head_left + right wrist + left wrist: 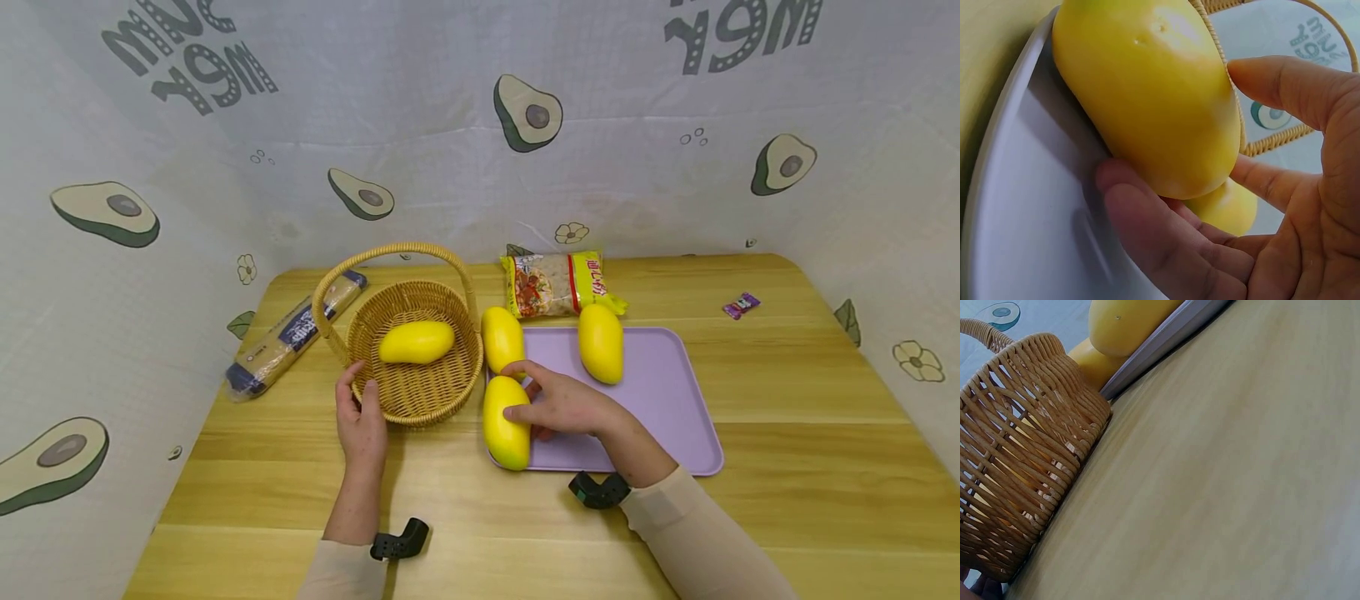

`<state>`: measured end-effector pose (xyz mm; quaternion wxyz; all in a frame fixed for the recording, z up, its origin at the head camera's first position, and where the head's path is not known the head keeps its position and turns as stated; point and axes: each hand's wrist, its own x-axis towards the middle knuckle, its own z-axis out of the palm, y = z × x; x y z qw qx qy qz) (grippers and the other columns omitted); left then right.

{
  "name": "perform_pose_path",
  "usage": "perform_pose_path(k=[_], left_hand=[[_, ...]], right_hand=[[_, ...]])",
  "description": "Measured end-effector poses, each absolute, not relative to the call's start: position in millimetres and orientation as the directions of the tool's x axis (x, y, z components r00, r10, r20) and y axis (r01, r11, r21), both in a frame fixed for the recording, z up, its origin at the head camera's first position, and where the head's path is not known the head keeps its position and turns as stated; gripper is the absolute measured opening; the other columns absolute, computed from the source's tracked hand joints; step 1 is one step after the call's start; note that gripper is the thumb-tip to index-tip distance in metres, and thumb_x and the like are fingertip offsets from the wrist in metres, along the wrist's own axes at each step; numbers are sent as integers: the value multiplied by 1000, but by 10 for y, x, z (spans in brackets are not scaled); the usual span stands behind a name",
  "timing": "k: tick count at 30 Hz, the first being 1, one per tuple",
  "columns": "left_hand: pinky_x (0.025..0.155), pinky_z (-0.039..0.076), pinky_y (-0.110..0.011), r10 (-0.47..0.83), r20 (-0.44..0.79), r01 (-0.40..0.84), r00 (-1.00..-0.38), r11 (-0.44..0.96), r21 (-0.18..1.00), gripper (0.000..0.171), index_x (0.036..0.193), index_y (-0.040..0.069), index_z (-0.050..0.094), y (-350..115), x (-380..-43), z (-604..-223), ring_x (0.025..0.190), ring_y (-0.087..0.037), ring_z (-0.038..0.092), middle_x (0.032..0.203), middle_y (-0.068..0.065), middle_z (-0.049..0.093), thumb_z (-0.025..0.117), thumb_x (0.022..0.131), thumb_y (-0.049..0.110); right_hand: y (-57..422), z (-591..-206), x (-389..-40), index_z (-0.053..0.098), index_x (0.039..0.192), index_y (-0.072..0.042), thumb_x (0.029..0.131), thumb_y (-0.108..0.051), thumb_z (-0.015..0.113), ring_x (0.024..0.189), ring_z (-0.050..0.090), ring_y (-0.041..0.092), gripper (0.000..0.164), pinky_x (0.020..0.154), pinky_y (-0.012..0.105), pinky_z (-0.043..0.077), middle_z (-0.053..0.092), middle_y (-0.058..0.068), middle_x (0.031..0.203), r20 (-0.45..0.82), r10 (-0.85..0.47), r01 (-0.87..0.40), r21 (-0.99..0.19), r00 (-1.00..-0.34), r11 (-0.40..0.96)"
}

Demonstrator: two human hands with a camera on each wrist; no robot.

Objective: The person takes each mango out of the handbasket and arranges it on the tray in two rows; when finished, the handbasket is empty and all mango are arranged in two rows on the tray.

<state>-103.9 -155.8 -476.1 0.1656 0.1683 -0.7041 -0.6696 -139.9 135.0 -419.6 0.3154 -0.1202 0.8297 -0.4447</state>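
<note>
A yellow mango lies at the left edge of the lilac tray, and my right hand grips it. In the right wrist view my thumb is at one side of this mango, with the fingers curled at its other side and underneath. Behind it rests another mango; a third mango sits at the tray's back. My left hand rests at the near left side of a wicker basket, fingers loosely extended by its rim. Inside the basket is one mango.
A long pack of noodles lies left of the basket. Behind the tray stands a yellow-and-clear food packet. A small purple wrapped sweet is at the far right of the wooden table. The basket's tall handle arches upward.
</note>
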Motion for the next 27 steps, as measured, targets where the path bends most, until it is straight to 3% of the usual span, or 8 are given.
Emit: perform_pose_path(k=[11,19,27], left_hand=[[120,27,-44,-467,10,-12,-884,45,999,39,144,8,47,-1543,-1036,-4744,151,-19,29,160,-7,39,45,106,16],[120,26,-47,-473,24,0,-881,51,999,38,143,6,48,-1539,-1038,-4753,152,-24,28,159,-9,39,46,106,14],[119,27,-46,-473,28,6,-881,48,999,38,143,6,48,-1540,-1036,-4751,151,-23,30,159,-8,40,46,106,14]], right_hand=[[1449,-4060,-1410,43,149,-23,93,-37,73,70,66,23,65,66,33,55,61,17,117,-384,-457,21,-783,-802,622],[1609,-3799,-1326,45,151,-19,94,-41,71,108,67,30,67,81,41,57,61,20,133,-223,-381,-134,-684,-897,717],[1451,-3736,-1050,58,141,-16,88,-35,80,98,63,22,61,75,32,52,63,13,120,-116,-498,-342,-594,-860,729]])
